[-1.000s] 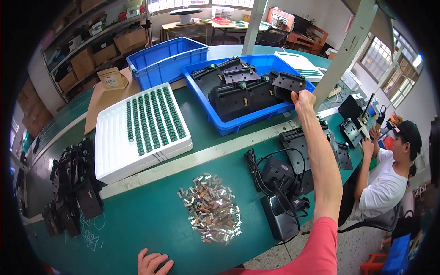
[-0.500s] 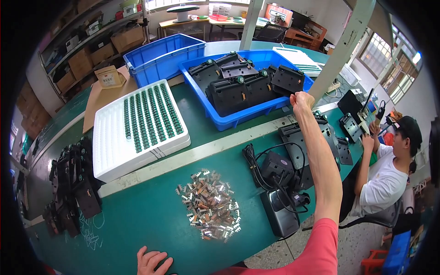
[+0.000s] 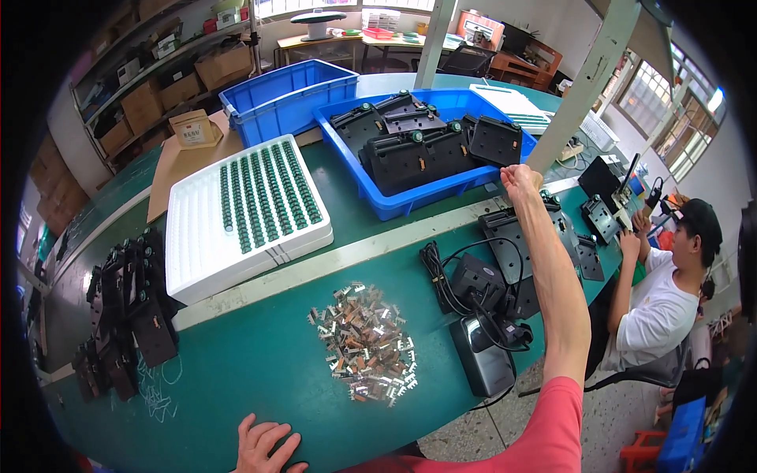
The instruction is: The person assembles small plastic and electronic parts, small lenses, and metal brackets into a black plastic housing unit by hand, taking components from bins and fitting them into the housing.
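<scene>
My left hand (image 3: 266,448) lies at the table's front edge, fingers spread, holding nothing. My right arm reaches across the table to the blue tray (image 3: 386,206). At the tray's near right rim is my right hand (image 3: 522,183), its fingers curled together and nothing visible in them. Just above the fingertips, a black plastic panel (image 3: 495,142) rests tilted on other black housings (image 3: 418,162) in the tray. Whether the fingertips still touch its lower corner is hard to see. A heap of small metal-and-brown parts (image 3: 367,343) lies on the green table between my arms.
A white foam tray (image 3: 185,236) holds rows of green-black components. Behind it stands a blue crate (image 3: 296,106). Black housings (image 3: 130,307) are stacked at left. A black power adapter (image 3: 482,359) with cables and more housings (image 3: 505,236) lie right. A co-worker (image 3: 662,315) sits far right.
My right hand has drawn back slightly from the black panel, which stays in the tray. My left hand keeps its place. The whole view has shifted a little.
</scene>
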`<action>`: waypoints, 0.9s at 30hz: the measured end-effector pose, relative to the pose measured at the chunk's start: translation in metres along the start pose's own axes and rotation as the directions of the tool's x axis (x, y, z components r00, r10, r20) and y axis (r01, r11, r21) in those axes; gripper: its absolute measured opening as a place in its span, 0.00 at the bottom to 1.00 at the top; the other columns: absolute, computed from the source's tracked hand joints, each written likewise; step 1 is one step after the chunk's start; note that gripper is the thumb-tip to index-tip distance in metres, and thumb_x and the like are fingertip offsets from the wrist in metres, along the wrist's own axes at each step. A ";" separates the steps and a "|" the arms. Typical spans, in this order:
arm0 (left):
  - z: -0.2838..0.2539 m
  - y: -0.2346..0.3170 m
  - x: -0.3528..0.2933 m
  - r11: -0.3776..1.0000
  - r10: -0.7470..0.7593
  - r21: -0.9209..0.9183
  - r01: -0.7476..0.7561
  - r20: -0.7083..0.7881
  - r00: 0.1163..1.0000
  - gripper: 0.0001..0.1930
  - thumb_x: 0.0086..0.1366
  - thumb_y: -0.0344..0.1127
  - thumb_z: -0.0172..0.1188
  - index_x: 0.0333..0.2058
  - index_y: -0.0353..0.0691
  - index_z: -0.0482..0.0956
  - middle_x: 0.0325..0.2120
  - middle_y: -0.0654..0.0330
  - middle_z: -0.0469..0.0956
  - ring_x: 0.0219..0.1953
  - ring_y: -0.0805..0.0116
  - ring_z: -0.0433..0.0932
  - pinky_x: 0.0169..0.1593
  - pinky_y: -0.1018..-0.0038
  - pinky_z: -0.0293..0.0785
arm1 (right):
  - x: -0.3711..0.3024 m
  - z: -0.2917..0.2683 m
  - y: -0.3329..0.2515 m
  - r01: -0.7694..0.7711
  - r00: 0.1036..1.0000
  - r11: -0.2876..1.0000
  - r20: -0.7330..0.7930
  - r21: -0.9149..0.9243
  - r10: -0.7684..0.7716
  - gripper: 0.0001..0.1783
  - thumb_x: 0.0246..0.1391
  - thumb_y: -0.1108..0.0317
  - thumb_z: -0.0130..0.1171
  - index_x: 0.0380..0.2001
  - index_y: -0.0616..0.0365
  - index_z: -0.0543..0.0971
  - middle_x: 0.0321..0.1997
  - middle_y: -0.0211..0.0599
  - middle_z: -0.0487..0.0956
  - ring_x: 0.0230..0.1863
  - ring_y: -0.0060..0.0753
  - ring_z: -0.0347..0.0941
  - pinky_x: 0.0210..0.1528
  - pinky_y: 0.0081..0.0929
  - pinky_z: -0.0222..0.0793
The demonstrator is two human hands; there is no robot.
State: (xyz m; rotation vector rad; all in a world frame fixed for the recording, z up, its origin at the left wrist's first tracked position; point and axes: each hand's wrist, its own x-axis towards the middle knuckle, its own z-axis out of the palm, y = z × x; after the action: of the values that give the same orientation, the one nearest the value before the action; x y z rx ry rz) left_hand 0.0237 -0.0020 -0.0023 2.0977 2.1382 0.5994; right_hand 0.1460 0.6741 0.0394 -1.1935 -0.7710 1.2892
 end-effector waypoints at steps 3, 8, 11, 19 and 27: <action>0.001 0.001 0.000 1.000 0.014 0.008 -0.014 -0.010 1.000 0.27 0.48 0.49 0.69 0.45 0.39 0.79 0.47 0.51 0.73 0.48 0.50 0.72 0.60 0.41 0.58 | 0.006 -0.006 -0.002 -0.032 0.999 0.999 -0.007 0.015 0.032 0.11 0.47 0.88 0.52 0.36 0.71 0.72 0.32 0.48 0.76 0.26 0.39 0.78 0.25 0.26 0.77; 0.000 0.005 -0.002 1.000 0.013 0.008 -0.013 -0.016 1.000 0.28 0.49 0.49 0.69 0.46 0.39 0.79 0.48 0.51 0.73 0.49 0.49 0.72 0.60 0.42 0.58 | -0.037 -0.015 -0.019 -0.027 0.988 0.999 0.150 0.037 0.021 0.14 0.54 0.85 0.51 0.45 0.69 0.69 0.40 0.54 0.78 0.38 0.45 0.80 0.37 0.34 0.81; -0.001 0.006 0.005 0.999 0.043 -0.004 -0.043 -0.057 0.997 0.27 0.52 0.49 0.67 0.47 0.39 0.78 0.47 0.52 0.73 0.49 0.51 0.72 0.59 0.43 0.58 | -0.068 -0.027 -0.047 -0.015 0.949 0.995 0.316 0.098 -0.017 0.22 0.53 0.86 0.51 0.52 0.62 0.69 0.38 0.49 0.79 0.34 0.40 0.80 0.35 0.35 0.80; -0.004 0.000 -0.010 1.000 -0.001 0.023 0.003 -0.095 0.996 0.27 0.49 0.45 0.69 0.47 0.38 0.77 0.49 0.52 0.74 0.50 0.53 0.73 0.60 0.44 0.61 | -0.328 -0.041 -0.042 0.260 0.366 0.952 0.929 -0.161 0.057 0.23 0.57 0.69 0.60 0.55 0.66 0.73 0.40 0.31 0.78 0.38 0.20 0.73 0.41 0.17 0.68; -0.038 0.038 -0.010 0.985 -0.153 0.093 0.148 0.049 0.987 0.14 0.51 0.38 0.65 0.34 0.38 0.75 0.36 0.58 0.75 0.41 0.61 0.74 0.46 0.61 0.68 | -0.476 -0.078 0.050 0.183 -0.169 0.816 0.800 -0.549 0.576 0.13 0.56 0.81 0.58 0.45 0.70 0.79 0.35 0.37 0.82 0.38 0.24 0.77 0.44 0.20 0.74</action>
State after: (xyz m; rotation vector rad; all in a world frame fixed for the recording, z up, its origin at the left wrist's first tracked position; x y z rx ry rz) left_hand 0.0472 -0.0205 0.0431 1.9458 2.3053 0.4316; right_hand 0.1200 0.1904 0.0585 -0.3136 -2.3228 2.4560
